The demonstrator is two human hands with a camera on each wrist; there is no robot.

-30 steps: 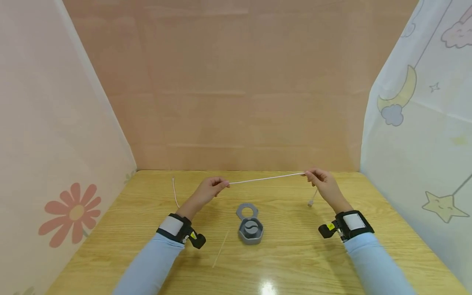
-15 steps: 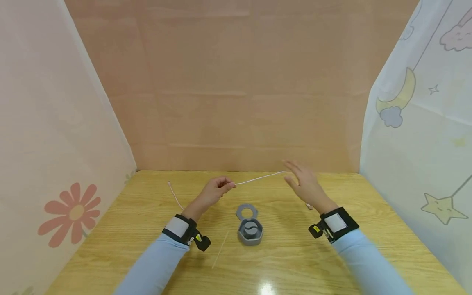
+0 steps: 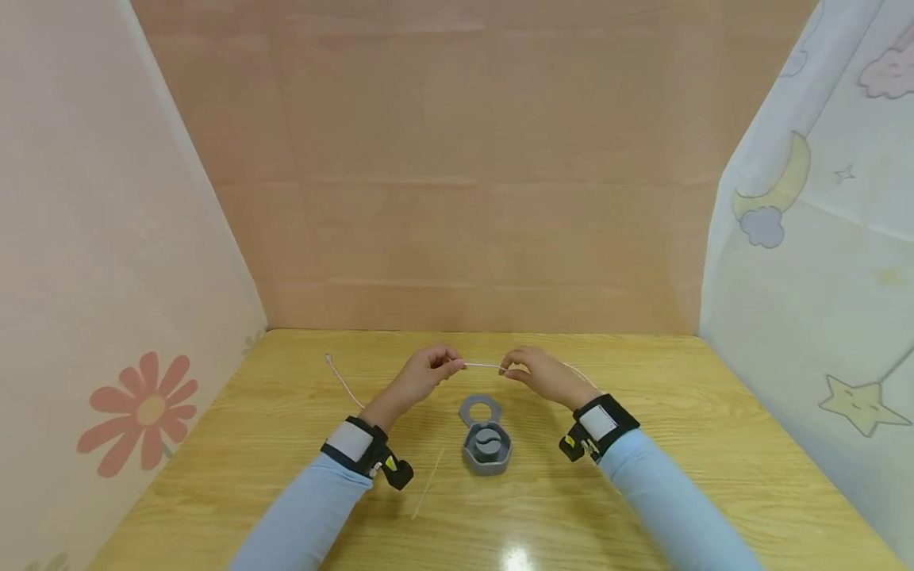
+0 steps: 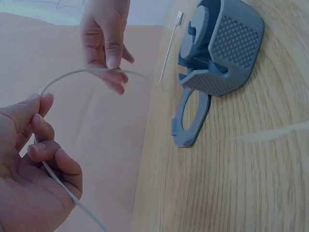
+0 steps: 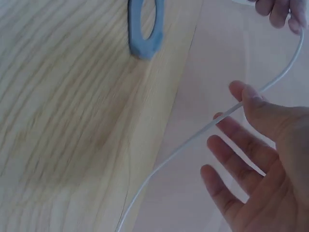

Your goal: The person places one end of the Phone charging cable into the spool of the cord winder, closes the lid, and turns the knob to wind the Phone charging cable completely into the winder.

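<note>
A thin white cable (image 3: 484,365) runs between both hands above the wooden table (image 3: 664,373). My left hand (image 3: 448,365) pinches it with thumb and curled fingers; in the left wrist view the cable (image 4: 72,75) arcs from that hand (image 4: 37,126) to the right hand (image 4: 114,67). My right hand (image 3: 511,369) holds the cable lightly between thumb and forefinger, a short span from the left. In the right wrist view the cable (image 5: 193,137) passes under the thumb of the right hand (image 5: 244,108), whose other fingers are spread. One cable end (image 3: 339,377) trails left onto the table.
A grey hexagonal case (image 3: 486,446) with its ring-shaped lid (image 3: 477,408) swung open sits on the table just below the hands. A thin pale strip (image 3: 428,480) lies to its left. Fabric screens wall the left, back and right sides.
My right hand let go of the cable's far part, swept left and took hold again close to the left hand. The span between the hands is now short. The left hand barely moved.
</note>
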